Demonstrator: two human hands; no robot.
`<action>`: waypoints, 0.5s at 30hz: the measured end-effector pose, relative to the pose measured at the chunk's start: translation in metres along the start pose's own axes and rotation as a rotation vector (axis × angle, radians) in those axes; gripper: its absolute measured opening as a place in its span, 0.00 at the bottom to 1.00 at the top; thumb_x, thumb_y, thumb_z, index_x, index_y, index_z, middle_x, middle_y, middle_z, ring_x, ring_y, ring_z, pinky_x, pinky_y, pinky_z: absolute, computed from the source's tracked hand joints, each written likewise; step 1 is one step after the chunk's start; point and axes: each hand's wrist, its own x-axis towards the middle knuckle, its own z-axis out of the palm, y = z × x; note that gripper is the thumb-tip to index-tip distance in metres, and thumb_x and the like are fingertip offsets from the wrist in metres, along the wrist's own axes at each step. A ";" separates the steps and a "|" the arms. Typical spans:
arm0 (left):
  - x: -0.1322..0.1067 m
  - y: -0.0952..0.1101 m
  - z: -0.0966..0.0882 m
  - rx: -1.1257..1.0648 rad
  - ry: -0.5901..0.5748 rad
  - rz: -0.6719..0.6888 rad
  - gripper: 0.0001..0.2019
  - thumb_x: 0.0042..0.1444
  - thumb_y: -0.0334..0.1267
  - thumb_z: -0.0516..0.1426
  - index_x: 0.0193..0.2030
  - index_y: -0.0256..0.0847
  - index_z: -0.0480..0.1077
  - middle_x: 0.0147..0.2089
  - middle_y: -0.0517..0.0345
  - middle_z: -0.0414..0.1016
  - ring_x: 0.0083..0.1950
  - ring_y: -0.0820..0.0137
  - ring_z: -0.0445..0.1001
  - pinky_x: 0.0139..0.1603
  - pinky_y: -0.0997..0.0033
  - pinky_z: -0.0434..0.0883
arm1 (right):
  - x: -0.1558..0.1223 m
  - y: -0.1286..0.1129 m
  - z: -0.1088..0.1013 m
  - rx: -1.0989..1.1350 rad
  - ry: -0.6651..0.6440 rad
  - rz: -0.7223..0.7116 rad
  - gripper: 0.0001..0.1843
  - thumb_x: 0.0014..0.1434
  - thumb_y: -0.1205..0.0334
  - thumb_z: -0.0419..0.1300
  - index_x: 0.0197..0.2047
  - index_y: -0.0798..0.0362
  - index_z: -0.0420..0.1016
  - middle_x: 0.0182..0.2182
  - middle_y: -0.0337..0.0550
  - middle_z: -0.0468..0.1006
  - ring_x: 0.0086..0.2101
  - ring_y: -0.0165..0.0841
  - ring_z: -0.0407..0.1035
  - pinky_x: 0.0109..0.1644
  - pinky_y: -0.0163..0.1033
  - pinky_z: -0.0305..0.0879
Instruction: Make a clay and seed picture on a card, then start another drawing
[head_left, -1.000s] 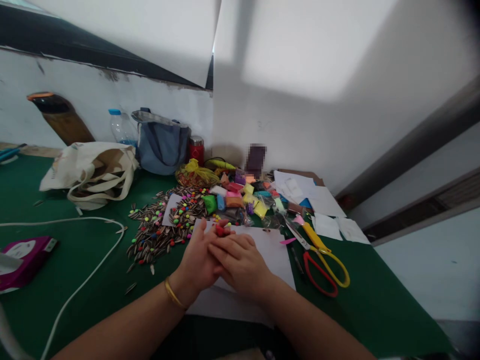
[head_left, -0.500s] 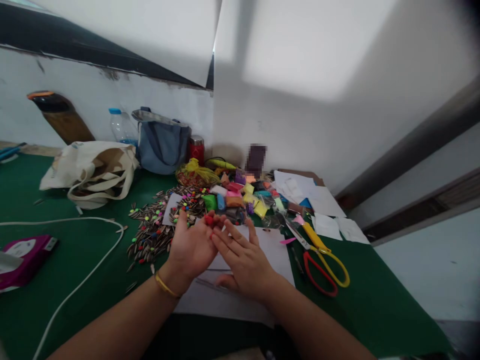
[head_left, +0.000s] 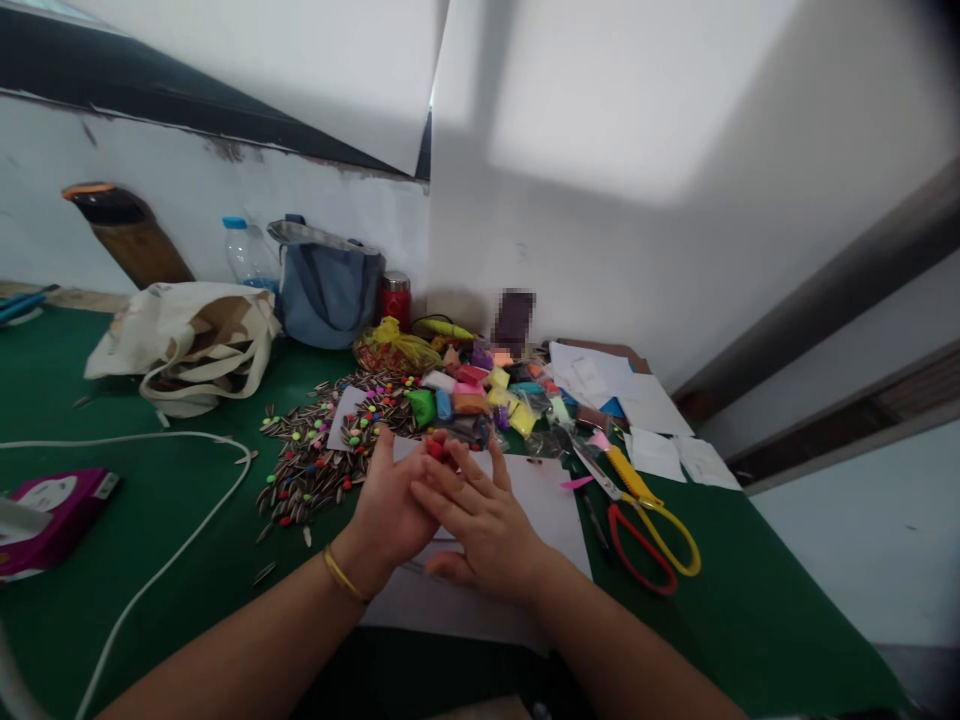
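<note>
My left hand is turned palm up over the white paper, its fingers partly curled around a small red lump of modelling clay. My right hand lies across the left palm and fingers, with its own fingers stretched out and slightly apart. The lump shows near the left fingertips, and the right fingers hide part of that hand. Beneath both hands lies the white paper. Beyond them are several colourful modelling clay packets.
To the left spreads a pile of striped sunflower seeds mixed with coloured beads. Scissors with red and yellow handles and a yellow cutter lie at right. A cable, a tote bag and a blue bag occupy the left side.
My left hand has shifted a little to the right, further under my right hand. The red lump has moved right with it, and more of the left palm is covered.
</note>
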 end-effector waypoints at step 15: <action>0.000 -0.010 0.001 0.008 -0.006 -0.062 0.31 0.61 0.65 0.41 0.43 0.40 0.70 0.39 0.49 0.74 0.41 0.64 0.76 0.44 0.65 0.74 | 0.001 -0.001 0.000 0.137 0.151 0.021 0.19 0.66 0.66 0.54 0.56 0.38 0.72 0.49 0.34 0.80 0.58 0.37 0.65 0.71 0.61 0.23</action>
